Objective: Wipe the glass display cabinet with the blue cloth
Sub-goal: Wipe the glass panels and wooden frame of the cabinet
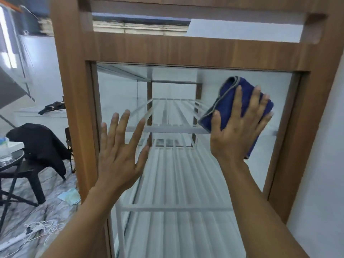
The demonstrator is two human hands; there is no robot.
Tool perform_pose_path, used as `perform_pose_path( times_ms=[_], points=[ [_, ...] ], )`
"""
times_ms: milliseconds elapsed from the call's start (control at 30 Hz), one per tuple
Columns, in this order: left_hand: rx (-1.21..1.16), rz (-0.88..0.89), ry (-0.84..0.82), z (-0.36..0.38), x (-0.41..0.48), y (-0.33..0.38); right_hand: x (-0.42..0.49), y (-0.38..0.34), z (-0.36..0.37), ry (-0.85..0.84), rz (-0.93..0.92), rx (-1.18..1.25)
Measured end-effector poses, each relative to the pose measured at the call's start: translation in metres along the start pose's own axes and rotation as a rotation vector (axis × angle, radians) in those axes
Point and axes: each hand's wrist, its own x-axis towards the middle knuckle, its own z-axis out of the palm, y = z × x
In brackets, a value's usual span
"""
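My right hand (240,131) lay flat on the cloth (227,95), against the upper right of the cabinet (74,90) glass (121,86). My left hand (119,157) was spread lower left. Shelves (173,129) sat behind the glass, and a chair (40,189) stood left of the cabinet.

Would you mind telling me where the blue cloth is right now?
In the head view, the blue cloth is pressed against the glass pane under the right hand, near its upper right corner.
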Motion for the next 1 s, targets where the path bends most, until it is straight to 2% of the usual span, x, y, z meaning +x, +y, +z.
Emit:
perform_pose_path(
  times_ms=[67, 200, 267, 333, 433, 500, 567, 633, 700, 733, 767, 867, 900, 933, 967, 1000],
  points=[
    [0.036, 0.002, -0.008, 0.001, -0.021, -0.008, -0.02, -0.017, 0.003, -0.041, -0.076, 0.007],
    [0.081, 0.037, -0.01, 0.006, -0.063, -0.019, -0.079, -0.029, 0.011, -0.227, -0.707, 0.022],
    [0.106, 0.034, -0.005, 0.013, -0.089, -0.026, -0.095, -0.002, 0.011, -0.236, -0.811, -0.011],
    [0.109, 0.034, 0.017, 0.022, -0.115, -0.03, -0.105, 0.039, 0.009, -0.154, -0.648, -0.034],
    [0.132, 0.037, 0.031, 0.031, -0.149, -0.027, -0.125, 0.104, -0.001, -0.047, -0.18, -0.067],
    [0.133, -0.026, 0.032, 0.037, -0.162, -0.013, -0.149, 0.107, 0.0, 0.004, 0.001, -0.068],
    [0.113, -0.102, 0.037, 0.044, -0.171, 0.011, -0.181, 0.07, 0.01, 0.022, -0.059, -0.03],
    [0.085, -0.084, 0.023, 0.057, -0.185, 0.041, -0.227, 0.028, 0.021, -0.056, -0.367, 0.026],
    [0.06, -0.045, 0.024, 0.072, -0.205, 0.064, -0.263, 0.025, 0.025, -0.128, -0.609, 0.041],
    [0.049, -0.039, 0.024, 0.08, -0.215, 0.07, -0.271, 0.044, 0.025, -0.119, -0.625, 0.038],
    [0.048, -0.037, 0.022, 0.088, -0.225, 0.075, -0.276, 0.073, 0.024, -0.086, -0.558, 0.023],
    [0.07, -0.012, 0.018, 0.105, -0.257, 0.08, -0.288, 0.16, 0.011, -0.017, -0.128, -0.064],
    [0.076, 0.007, 0.014, 0.109, -0.265, 0.082, -0.298, 0.17, 0.008, 0.001, -0.046, -0.063],
    [0.081, 0.025, 0.014, 0.112, -0.273, 0.084, -0.31, 0.163, 0.009, 0.01, -0.024, -0.068],
    [0.084, 0.042, 0.017, 0.115, -0.281, 0.086, -0.326, 0.146, 0.013, 0.01, -0.083, -0.071],
    [0.083, 0.053, 0.021, 0.118, -0.288, 0.088, -0.346, 0.123, 0.018, -0.02, -0.232, -0.052]
  ],
)
